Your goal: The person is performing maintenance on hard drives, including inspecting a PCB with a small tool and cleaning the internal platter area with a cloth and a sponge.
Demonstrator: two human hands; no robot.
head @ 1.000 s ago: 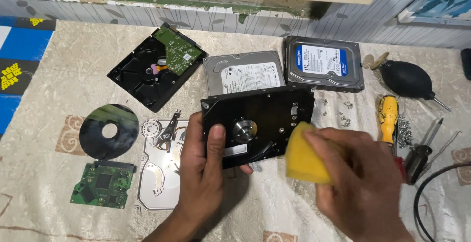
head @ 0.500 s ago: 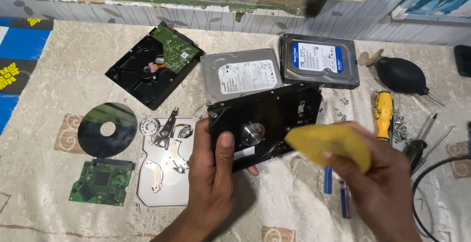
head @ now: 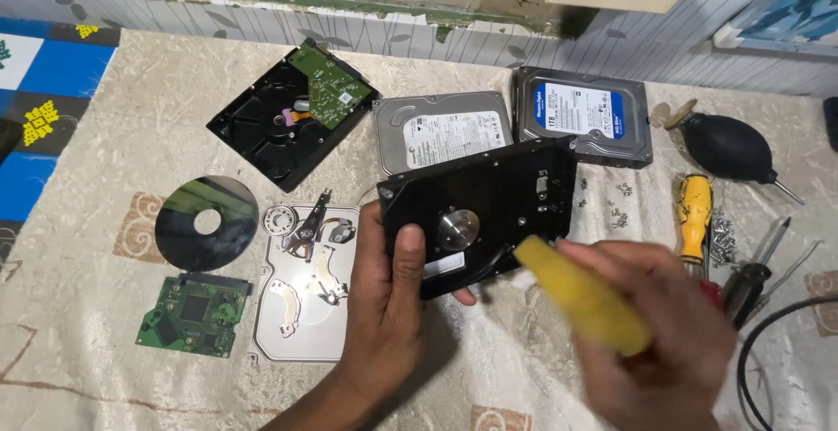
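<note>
Compared with half a second ago, the right hand [head: 663, 344] and its yellow cloth [head: 580, 296] sit lower and nearer the camera, at the lower right edge of the black hard drive casing [head: 480, 217] rather than up beside its right end; the hand is blurred now. The casing itself has tilted a little but is in the same place, held above the table.

The right hand is closed around the yellow cloth, fingers curled over it; the cloth's far tip touches or nearly touches the casing's near edge, though blur makes contact hard to tell. The left hand [head: 388, 309] grips the casing's left end, thumb [head: 408, 261] pressed on its upper face beside the round silver spindle hub [head: 457, 228], the other fingers wrapped underneath.

Just left of that hand lies a silver drive lid [head: 301, 296] with loose metal parts on it, and beyond it a green circuit board [head: 192, 313] and a shiny platter disc [head: 207, 223]. To the right, near the cloth hand, are a yellow-handled screwdriver [head: 694, 217], a heap of small screws [head: 723, 237] and darker tools. Farther back on the beige patterned tablecloth [head: 105, 134] lie an opened black drive with a green board [head: 292, 112], a silver hard drive [head: 443, 130], a blue-labelled hard drive [head: 583, 115] and a black rubber air blower [head: 729, 147].
</note>
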